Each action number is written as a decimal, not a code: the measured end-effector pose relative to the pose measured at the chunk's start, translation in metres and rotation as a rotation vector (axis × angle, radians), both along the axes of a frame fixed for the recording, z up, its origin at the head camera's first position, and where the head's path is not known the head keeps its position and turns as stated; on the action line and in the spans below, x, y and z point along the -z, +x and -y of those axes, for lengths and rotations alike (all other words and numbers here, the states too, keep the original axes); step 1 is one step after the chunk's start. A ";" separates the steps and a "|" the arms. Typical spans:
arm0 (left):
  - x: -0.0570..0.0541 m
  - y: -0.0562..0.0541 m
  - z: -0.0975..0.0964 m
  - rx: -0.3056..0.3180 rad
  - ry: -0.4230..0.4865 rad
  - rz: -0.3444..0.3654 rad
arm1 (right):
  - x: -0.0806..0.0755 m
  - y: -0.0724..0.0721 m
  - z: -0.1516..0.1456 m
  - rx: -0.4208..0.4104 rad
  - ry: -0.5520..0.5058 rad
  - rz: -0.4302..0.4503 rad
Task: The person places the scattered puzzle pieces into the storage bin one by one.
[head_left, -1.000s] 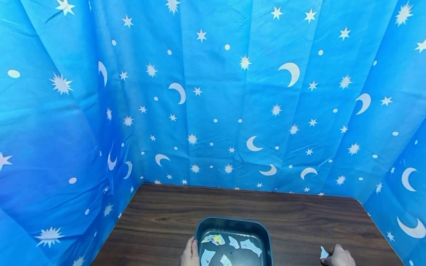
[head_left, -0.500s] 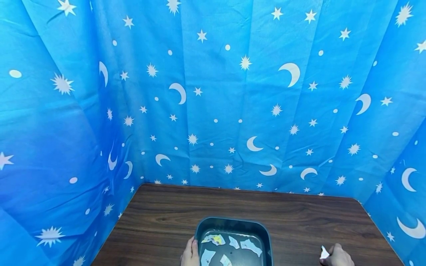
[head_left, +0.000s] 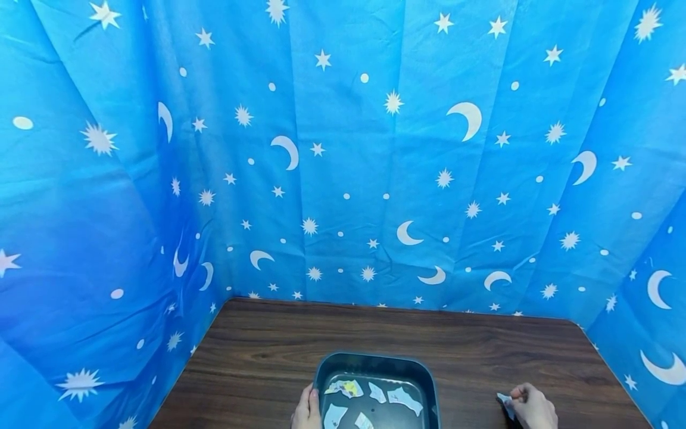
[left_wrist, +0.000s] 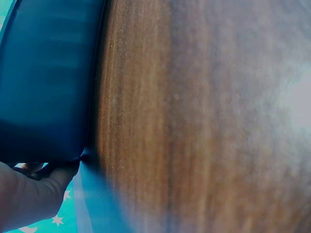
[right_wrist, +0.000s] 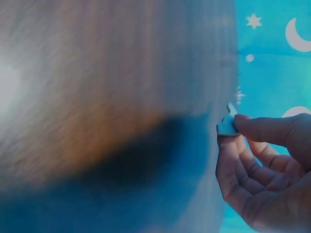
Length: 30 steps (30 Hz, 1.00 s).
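Observation:
My left hand (head_left: 306, 408) grips the left side of a dark teal rectangular tray (head_left: 435, 387), its fingers at the wall. In the left wrist view the thumb and fingers of the left hand (left_wrist: 36, 194) hold an end of the tray (left_wrist: 48, 87). Inside the tray lie several flat, jagged pieces, mostly light blue; one piece (head_left: 351, 388) has yellow on it. To the right of the tray, my right hand (head_left: 533, 408) pinches a small jagged light-blue piece (head_left: 504, 399). The right wrist view shows this piece (right_wrist: 227, 127) between thumb and fingertips, the other fingers curled below.
A dark brown wood-grain table (head_left: 268, 339) bears the tray. Blue curtains (head_left: 343, 149) with white stars and moons hang behind it and along both sides. The table's back edge meets the curtain.
My right hand has risen and moved slightly left with the light-blue piece, turning it. The left hand and the tray stay where they were.

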<state>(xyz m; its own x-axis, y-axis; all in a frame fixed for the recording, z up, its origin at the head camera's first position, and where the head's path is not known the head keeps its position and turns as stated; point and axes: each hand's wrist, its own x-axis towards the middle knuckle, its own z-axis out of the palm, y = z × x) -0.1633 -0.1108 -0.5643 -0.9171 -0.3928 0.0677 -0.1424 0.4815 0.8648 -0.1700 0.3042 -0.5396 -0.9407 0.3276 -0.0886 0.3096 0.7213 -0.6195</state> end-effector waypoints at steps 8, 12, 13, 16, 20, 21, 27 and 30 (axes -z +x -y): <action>-0.003 -0.001 0.001 0.002 0.013 0.022 | -0.031 -0.015 0.027 -0.074 -0.117 -0.108; -0.002 0.000 0.001 -0.007 0.008 0.020 | -0.042 -0.021 0.043 -0.087 -0.206 -0.159; -0.002 0.000 0.001 -0.010 0.008 0.018 | -0.044 -0.022 0.048 -0.093 -0.227 -0.166; -0.002 0.000 0.001 -0.007 0.010 0.018 | -0.050 -0.026 0.061 -0.108 -0.264 -0.181; -0.001 0.000 0.001 -0.005 0.014 0.012 | -0.056 -0.031 0.080 -0.120 -0.305 -0.177; -0.001 0.000 0.001 -0.007 0.012 0.008 | -0.057 -0.032 0.085 -0.123 -0.315 -0.174; 0.000 0.000 0.000 -0.014 0.019 -0.017 | -0.061 -0.037 0.111 -0.186 -0.379 -0.183; -0.001 0.000 0.000 -0.012 0.025 -0.018 | -0.061 -0.036 0.121 -0.221 -0.411 -0.179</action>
<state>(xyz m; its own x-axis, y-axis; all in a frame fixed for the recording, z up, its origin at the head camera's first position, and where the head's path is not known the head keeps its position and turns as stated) -0.1632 -0.1108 -0.5637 -0.9109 -0.4058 0.0745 -0.1320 0.4578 0.8792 -0.2064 0.1830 -0.4786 -0.9959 0.0908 0.0003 0.0401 0.4432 -0.8955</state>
